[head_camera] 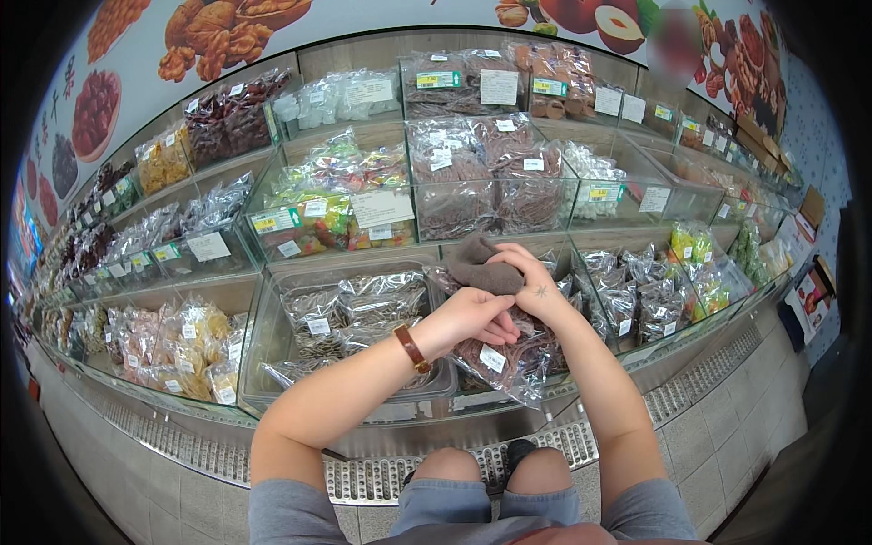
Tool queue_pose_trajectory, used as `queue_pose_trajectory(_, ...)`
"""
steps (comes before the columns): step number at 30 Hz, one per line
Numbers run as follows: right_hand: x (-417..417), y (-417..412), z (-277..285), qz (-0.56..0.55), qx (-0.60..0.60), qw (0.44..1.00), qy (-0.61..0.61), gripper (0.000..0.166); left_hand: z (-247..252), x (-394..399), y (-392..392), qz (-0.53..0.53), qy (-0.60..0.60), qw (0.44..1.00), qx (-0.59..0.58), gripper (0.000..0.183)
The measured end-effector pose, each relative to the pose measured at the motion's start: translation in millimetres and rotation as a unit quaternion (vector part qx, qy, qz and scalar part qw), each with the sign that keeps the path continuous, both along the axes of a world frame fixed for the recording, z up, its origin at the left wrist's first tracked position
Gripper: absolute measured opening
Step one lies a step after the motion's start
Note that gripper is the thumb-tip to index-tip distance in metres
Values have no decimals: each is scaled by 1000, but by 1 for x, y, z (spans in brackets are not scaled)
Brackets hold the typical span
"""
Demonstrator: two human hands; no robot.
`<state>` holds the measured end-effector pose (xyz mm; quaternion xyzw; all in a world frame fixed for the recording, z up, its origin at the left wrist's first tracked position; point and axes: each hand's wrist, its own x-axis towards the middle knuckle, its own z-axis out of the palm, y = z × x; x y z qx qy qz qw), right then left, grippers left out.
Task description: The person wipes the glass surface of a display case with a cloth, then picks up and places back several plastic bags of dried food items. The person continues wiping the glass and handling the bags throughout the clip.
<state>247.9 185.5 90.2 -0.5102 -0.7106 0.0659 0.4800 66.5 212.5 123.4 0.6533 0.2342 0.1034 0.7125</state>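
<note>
A folded dark brown cloth (485, 267) is held up over the front row of the display by my right hand (523, 276), its fingers bent against the cloth's right side. Just below and left of it, my left hand (485, 317) has its thumb at the heel of the right hand and its other fingers loosely curled; whether it pinches anything is hard to tell. Beneath both hands lie clear plastic bags of reddish-brown strands (524, 364) with a white label, in a glass compartment. A brown strap circles my left wrist.
Left of my hands stands a clear plastic tub (272, 395) with bagged dried goods. Glass partitions (594, 300) divide the tiered shelves. Bags of reddish strands (453, 197) fill the middle tier, beside colorful wrapped sweets (327, 218). A perforated metal strip (381, 480) runs along the base.
</note>
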Motion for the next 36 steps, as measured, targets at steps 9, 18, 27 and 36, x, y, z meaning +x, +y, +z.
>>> queue_pose_trajectory(9, -10, -3, 1, 34, 36, 998, -48, 39, 17, 12, 17, 137, -188, 882, 409, 12)
queue_pose_trajectory(18, -10, -8, 3, -5, 29, 990, -142, 40, 88, 124, 136, 186, -1, 684, 705, 32)
queue_pose_trajectory(27, -14, -16, 5, -9, 2, 989, -144, 48, 94, 222, 205, 110, 182, 681, 701, 43)
queue_pose_trajectory(36, -12, -14, 6, -4, 10, 990, -139, 49, 102, 206, 182, 256, 183, 643, 699, 23)
